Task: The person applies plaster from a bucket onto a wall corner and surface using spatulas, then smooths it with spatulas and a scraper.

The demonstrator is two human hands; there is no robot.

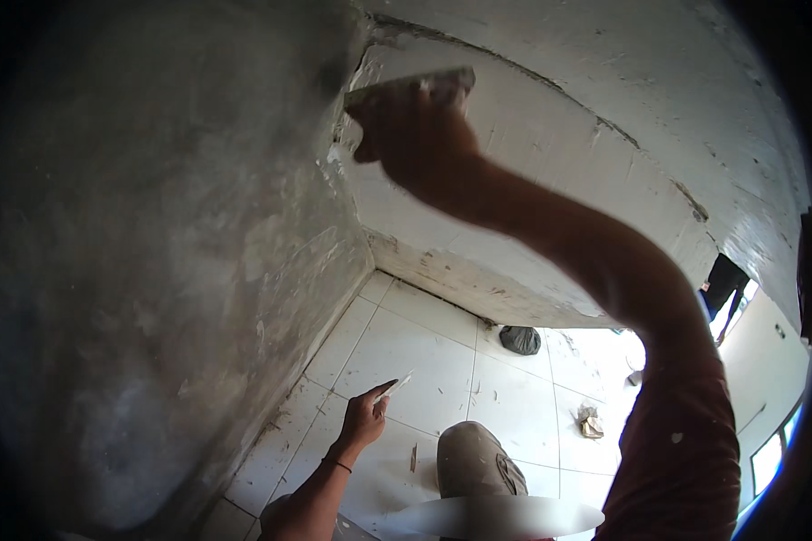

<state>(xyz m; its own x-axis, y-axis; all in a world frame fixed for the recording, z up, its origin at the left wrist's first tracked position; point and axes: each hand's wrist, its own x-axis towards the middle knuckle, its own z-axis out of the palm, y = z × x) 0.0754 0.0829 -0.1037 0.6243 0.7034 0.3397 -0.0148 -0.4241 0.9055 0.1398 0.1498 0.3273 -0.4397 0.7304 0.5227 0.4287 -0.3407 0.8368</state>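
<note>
My right hand (419,135) is raised high near the inside corner, closed on a long flat trowel (456,81) that lies along the pale plastered wall (514,144), just right of the grey wall (162,252). Rough cracks and flaking plaster run along the corner and across the pale wall. My left hand (364,417) is low over the tiled floor, fingers closed on a small flat blade tool (395,386) with whitish stuff on it. Part of the right hand is blurred.
My bent knee (472,455) is above the white tiled floor (514,406), which has scattered debris. A black bag (520,339) sits by the wall base, and crumpled paper (591,424) lies to the right. Dark cloth (724,284) hangs at a bright opening. A window (769,460) shows far right.
</note>
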